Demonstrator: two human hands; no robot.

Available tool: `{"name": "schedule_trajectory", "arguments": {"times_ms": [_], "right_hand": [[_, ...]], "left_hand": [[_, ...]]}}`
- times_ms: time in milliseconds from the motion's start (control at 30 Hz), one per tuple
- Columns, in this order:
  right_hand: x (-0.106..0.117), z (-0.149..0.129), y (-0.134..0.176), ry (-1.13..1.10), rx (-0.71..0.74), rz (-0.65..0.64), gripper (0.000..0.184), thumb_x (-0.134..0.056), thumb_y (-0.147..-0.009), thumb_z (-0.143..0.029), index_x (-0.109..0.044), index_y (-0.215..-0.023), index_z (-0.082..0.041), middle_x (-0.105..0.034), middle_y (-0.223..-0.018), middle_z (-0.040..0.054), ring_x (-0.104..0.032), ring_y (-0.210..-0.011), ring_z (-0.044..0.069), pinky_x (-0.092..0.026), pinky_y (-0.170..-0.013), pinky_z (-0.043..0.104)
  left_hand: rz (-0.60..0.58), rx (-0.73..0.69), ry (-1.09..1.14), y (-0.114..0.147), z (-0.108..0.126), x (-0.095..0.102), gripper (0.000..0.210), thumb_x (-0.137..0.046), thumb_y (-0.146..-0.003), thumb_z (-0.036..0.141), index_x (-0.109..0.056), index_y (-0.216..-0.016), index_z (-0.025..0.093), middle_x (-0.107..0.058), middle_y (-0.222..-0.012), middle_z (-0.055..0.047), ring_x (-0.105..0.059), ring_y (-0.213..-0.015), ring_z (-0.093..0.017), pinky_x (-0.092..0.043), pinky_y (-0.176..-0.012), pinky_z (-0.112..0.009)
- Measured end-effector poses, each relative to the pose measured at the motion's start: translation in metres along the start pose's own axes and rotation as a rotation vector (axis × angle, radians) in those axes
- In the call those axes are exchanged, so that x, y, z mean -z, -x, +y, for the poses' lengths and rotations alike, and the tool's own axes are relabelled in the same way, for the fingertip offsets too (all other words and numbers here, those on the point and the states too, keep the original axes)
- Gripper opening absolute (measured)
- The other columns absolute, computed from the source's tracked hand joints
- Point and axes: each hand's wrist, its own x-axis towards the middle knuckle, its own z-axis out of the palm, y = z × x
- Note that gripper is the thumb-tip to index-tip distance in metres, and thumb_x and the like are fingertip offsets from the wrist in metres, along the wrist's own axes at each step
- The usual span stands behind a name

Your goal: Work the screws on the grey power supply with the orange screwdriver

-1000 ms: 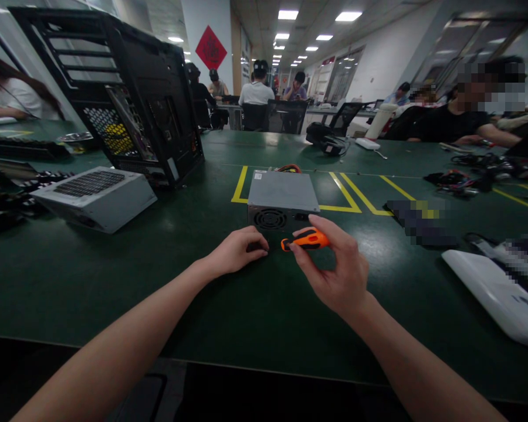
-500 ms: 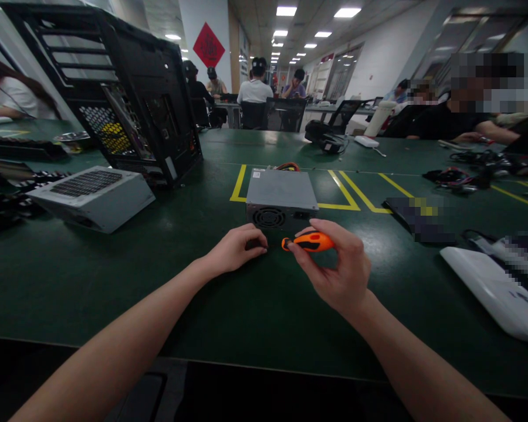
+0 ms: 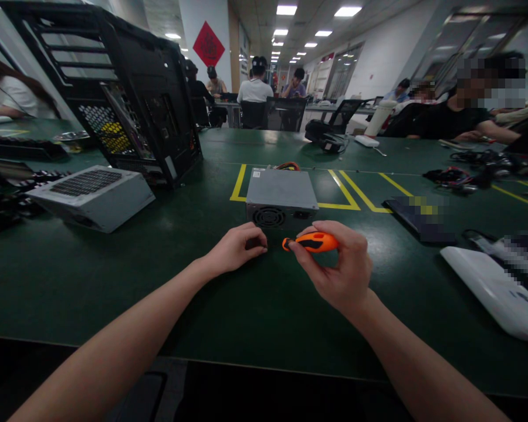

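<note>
Between the thumb and fingers of my right hand is a screwdriver with an orange and black handle, held sideways above the table; I see no shaft. My left hand rests on the green tabletop to its left, fingers curled and tips pressed together. Whatever they pinch, if anything, is too small to make out. Just beyond both hands sits a grey power supply, its fan grille and socket facing me and coloured cables behind it.
A second power supply lies at the left, beside a tall black computer case. On the right are a dark flat object, a white case-like object and bundled cables. Yellow tape marks the table. Co-workers sit around.
My right hand and the screwdriver have shifted very slightly to the right. My left hand and the power supply stay where they were.
</note>
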Motion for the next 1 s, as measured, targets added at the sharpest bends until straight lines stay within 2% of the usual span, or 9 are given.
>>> {"name": "schedule_trajectory", "arguments": {"times_ms": [200,567,800,1000], "right_hand": [[0.0029,-0.0029,-0.0002,-0.086,-0.065,-0.064,0.052,-0.06,-0.071,-0.013,-0.039,-0.118,-0.02,-0.063,-0.09,0.0041,-0.063,-0.08,0.018,-0.052,-0.073,0.036],[0.0021,-0.002,-0.0018,-0.061,-0.093,-0.034,0.037,-0.061,-0.074,-0.019,-0.044,-0.107,-0.022,-0.063,-0.083,0.0031,-0.063,-0.07,0.016,-0.053,-0.06,0.03],[0.0049,-0.0046,-0.0054,-0.085,-0.16,-0.061,0.019,-0.062,-0.073,-0.02,-0.055,-0.091,-0.02,-0.066,-0.08,0.0044,-0.064,-0.067,0.016,-0.053,-0.058,0.028],[0.0055,-0.0056,-0.0074,-0.104,-0.176,-0.048,0.018,-0.062,-0.073,-0.021,-0.056,-0.09,-0.02,-0.067,-0.079,0.0042,-0.065,-0.068,0.017,-0.054,-0.057,0.029]], "left_hand": [[0.015,0.009,0.017,0.0,-0.0006,-0.001,0.007,-0.058,-0.077,0.022,-0.058,-0.082,0.018,-0.053,-0.085,0.0,-0.052,-0.075,-0.011,-0.043,-0.067,-0.026],[0.035,0.112,0.162,-0.0014,-0.0018,-0.0029,0.009,-0.055,-0.079,0.022,-0.054,-0.086,0.018,-0.057,-0.08,0.001,-0.053,-0.073,-0.011,-0.043,-0.066,-0.027],[0.061,0.273,0.639,-0.0057,-0.0022,0.0009,0.023,-0.061,-0.072,0.012,-0.054,-0.094,0.013,-0.06,-0.09,-0.004,-0.057,-0.082,-0.012,-0.046,-0.077,-0.031],[0.033,0.436,0.986,-0.0056,-0.0051,0.0035,0.024,-0.06,-0.074,0.011,-0.057,-0.097,0.015,-0.063,-0.095,-0.004,-0.059,-0.083,-0.01,-0.046,-0.077,-0.027]]}}
